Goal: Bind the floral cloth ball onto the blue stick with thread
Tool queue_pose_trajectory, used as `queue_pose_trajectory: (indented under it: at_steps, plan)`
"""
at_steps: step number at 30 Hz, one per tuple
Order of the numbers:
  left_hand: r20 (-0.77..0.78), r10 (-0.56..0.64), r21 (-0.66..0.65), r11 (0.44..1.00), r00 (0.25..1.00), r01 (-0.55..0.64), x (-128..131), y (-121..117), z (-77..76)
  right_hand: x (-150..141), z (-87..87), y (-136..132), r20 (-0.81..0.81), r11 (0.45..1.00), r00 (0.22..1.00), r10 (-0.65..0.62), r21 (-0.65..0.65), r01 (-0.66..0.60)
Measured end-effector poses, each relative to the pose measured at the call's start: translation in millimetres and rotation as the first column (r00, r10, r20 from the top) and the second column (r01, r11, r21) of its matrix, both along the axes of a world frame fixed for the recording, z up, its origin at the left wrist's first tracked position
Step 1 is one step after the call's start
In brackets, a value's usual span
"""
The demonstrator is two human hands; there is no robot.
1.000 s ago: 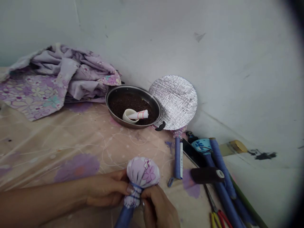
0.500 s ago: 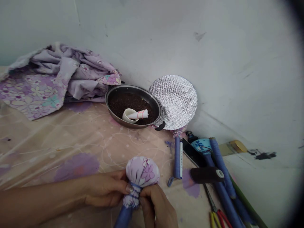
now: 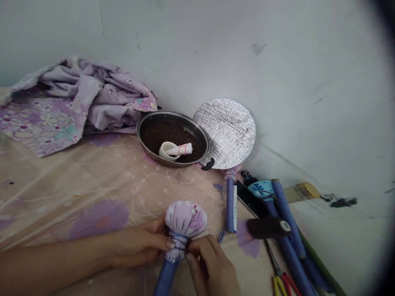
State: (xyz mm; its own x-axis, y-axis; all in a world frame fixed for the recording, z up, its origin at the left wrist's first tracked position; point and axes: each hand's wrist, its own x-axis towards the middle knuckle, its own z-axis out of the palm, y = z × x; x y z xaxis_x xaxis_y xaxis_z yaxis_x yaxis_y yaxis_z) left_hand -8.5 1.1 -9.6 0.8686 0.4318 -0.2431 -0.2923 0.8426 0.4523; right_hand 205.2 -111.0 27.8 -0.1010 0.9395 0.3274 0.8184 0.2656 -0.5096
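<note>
Two hands meet at the neck of a floral-headed stick
The left forearm comes almost level from the left edge, and the left hand [image 3: 140, 245] grips the floral-headed stick [image 3: 179, 246], its thumb across the tied neck; the right hand [image 3: 216, 265], fingers bent, touches the neck's other side, but whether it pinches anything I cannot tell; the stick leans above the tablecloth [image 3: 148, 187], with the dark spool [image 3: 267, 228] to the right and the pan [image 3: 168, 163] beyond
</note>
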Motion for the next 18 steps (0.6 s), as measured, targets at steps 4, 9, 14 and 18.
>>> queue_pose_trajectory:
  at_steps: [4, 9, 14, 18]
  plan:
    - [0.025, -0.014, 0.048, 0.999, 1.0, 0.013, 1, -1, -3.1, 8, 3.6, 3, 0.12, 1.0, 0.993, 0.015, 0.011, -0.016]
    - [0.048, 0.036, 0.119, 0.992, 0.998, -0.041, 4, -2, -12.4, 4, -1.9, 4, 0.174, 0.999, 0.983, -0.052, -0.007, 0.054]
    - [0.031, 0.038, 0.166, 0.985, 0.999, -0.042, 7, -6, -32.9, -2, -6.4, 6, 0.144, 0.995, 0.984, -0.102, 0.011, 0.102]
    - [0.009, 0.093, 0.236, 0.967, 0.996, -0.092, 9, -7, -37.6, -5, -5.7, 8, 0.048, 0.995, 0.994, -0.093, 0.029, 0.092]
